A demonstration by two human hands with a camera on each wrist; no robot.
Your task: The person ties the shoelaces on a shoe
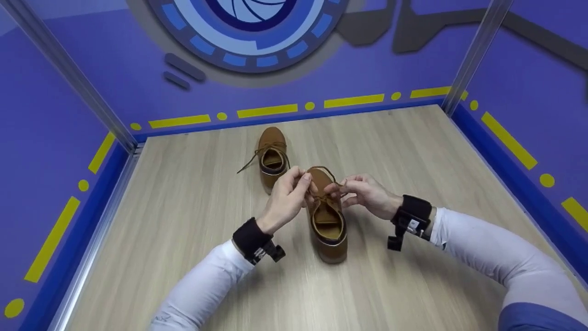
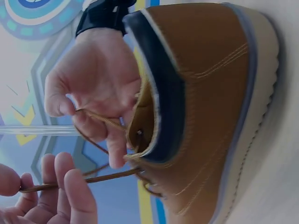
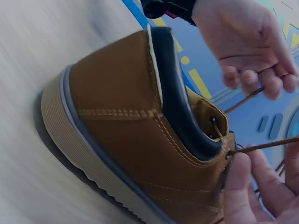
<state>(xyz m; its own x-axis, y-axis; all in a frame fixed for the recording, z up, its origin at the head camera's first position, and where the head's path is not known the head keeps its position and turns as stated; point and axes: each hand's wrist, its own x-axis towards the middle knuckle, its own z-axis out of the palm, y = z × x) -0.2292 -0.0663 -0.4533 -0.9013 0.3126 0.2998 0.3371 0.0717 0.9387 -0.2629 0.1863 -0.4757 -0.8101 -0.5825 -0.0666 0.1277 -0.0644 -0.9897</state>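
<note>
A brown lace-up shoe (image 1: 334,252) with a dark padded collar stands on the tabletop, toe pointing away from me. My left hand (image 1: 287,195) is at the left of its lacing and pinches one end of the brown shoelace (image 2: 107,177) between thumb and fingers. On the other side, my right hand (image 1: 370,195) pinches the other part of the lace, which bends into a loop at its fingertips in the left wrist view. Both lace parts run up from the top eyelets. A matching shoe (image 1: 271,180) stands farther back to the left, its laces tied loosely over the front.
The wood-patterned tabletop (image 1: 183,220) is bounded by blue panels (image 1: 275,94) with yellow markings at the back and both sides. Metal posts (image 1: 473,55) rise at the rear corners. Each wrist wears a black strap (image 1: 415,211) with a small camera.
</note>
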